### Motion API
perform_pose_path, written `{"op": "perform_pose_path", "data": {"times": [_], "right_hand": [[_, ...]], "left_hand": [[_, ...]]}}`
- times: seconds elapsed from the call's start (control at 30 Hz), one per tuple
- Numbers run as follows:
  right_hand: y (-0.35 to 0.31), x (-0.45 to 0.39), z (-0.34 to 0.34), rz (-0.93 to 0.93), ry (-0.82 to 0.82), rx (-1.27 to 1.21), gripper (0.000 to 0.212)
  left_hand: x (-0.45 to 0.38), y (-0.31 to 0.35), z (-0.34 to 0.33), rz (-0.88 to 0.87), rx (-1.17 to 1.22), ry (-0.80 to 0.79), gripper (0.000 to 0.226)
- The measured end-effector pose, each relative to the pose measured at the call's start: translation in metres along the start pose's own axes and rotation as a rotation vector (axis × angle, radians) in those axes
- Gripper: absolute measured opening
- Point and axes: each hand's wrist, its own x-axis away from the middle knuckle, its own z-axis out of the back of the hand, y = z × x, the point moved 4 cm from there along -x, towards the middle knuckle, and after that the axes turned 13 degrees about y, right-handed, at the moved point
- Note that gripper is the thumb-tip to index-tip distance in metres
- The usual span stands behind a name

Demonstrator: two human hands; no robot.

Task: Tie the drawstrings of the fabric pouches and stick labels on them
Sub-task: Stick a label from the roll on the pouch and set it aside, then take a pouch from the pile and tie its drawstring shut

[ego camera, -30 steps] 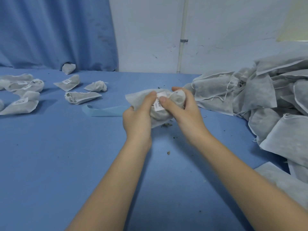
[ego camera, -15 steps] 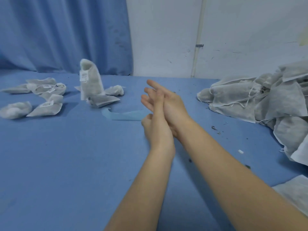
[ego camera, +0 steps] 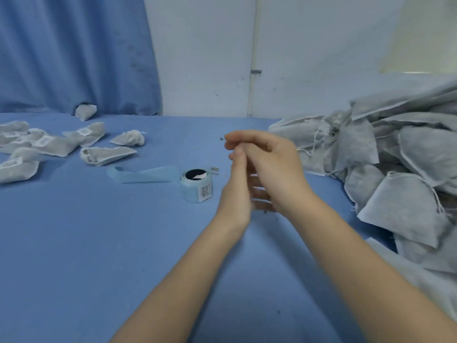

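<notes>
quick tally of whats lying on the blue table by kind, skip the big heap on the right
Fabric pouches scattered on the left: 8 (a few at the far left overlap, so this is my best count)
Label roll: 1
Total: 9, not counting the heap on the right.

Empty hands (ego camera: 257,169) together beside label roll (ego camera: 196,185)

Blue table (ego camera: 74,243) carries labelled pouches (ego camera: 49,144), label roll (ego camera: 196,185), unlabelled pouch heap (ego camera: 395,169).
</notes>
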Motion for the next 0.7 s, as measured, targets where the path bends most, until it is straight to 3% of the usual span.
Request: {"op": "perform_pose_path", "data": {"times": [0.07,0.2,0.37,0.5,0.6,0.7], "right_hand": [[-0.005,0.000,0.031,0.064,0.051,0.030,0.038],[-0.004,0.001,0.083,0.155,0.241,0.167,0.042],[0.003,-0.003,0.145,0.090,0.408,0.231,0.040],[0.012,-0.001,0.164,0.062,0.425,0.311,0.040],[0.018,0.000,0.165,0.045,0.392,0.348,0.041],[0.013,0.002,0.162,0.150,0.324,0.520,0.039]], "left_hand": [[0.008,-0.007,-0.019,0.046,-0.133,-0.125,0.043],[0.019,-0.014,-0.072,-0.071,-0.435,-0.287,0.027],[0.022,-0.034,-0.126,0.018,-0.708,-0.419,0.030],[0.028,-0.047,-0.150,-0.175,-1.098,-0.511,0.031],[0.019,-0.052,-0.140,-0.179,-1.051,-0.429,0.016],[0.008,-0.042,-0.109,-0.125,-0.915,-0.338,0.016]]}}
